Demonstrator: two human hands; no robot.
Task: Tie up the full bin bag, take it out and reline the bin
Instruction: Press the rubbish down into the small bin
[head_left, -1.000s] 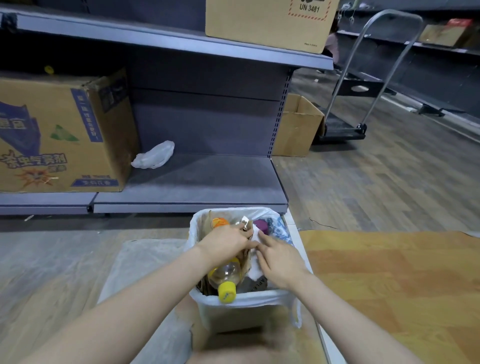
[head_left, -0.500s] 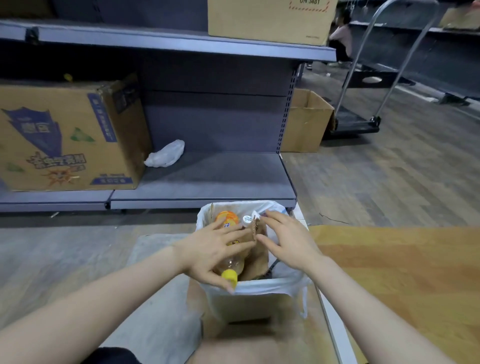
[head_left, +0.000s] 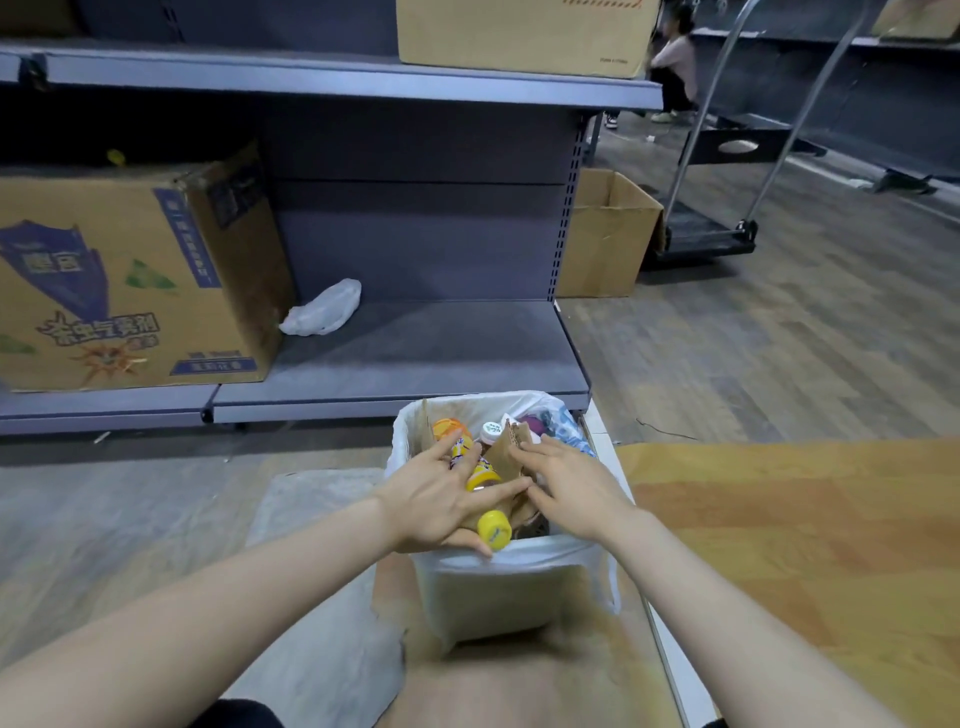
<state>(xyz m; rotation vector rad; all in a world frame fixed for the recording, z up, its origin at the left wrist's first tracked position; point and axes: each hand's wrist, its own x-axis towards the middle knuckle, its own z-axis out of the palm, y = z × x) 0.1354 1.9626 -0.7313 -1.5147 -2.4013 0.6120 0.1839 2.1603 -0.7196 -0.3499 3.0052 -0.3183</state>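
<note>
A small white bin (head_left: 493, 597) lined with a white bin bag (head_left: 519, 553) stands on the floor in front of me, full of rubbish. A bottle with a yellow cap (head_left: 485, 488) and a piece of brown cardboard (head_left: 511, 449) stick out on top. My left hand (head_left: 441, 496) lies spread over the bottle, fingers straight, thumb at the bag's near rim. My right hand (head_left: 569, 480) presses flat on the cardboard and the rubbish beside it.
A grey metal shelf (head_left: 415, 353) stands just behind the bin, with a printed carton (head_left: 130, 280) and a crumpled white bag (head_left: 322, 312) on it. An open carton (head_left: 605, 234) and a trolley (head_left: 717, 223) stand at the right. Clear plastic sheeting (head_left: 311, 519) lies left of the bin.
Both hands have spread out flat over the rubbish; the left hand slid toward the near rim over the bottle. The view has shifted closer and to the left.
</note>
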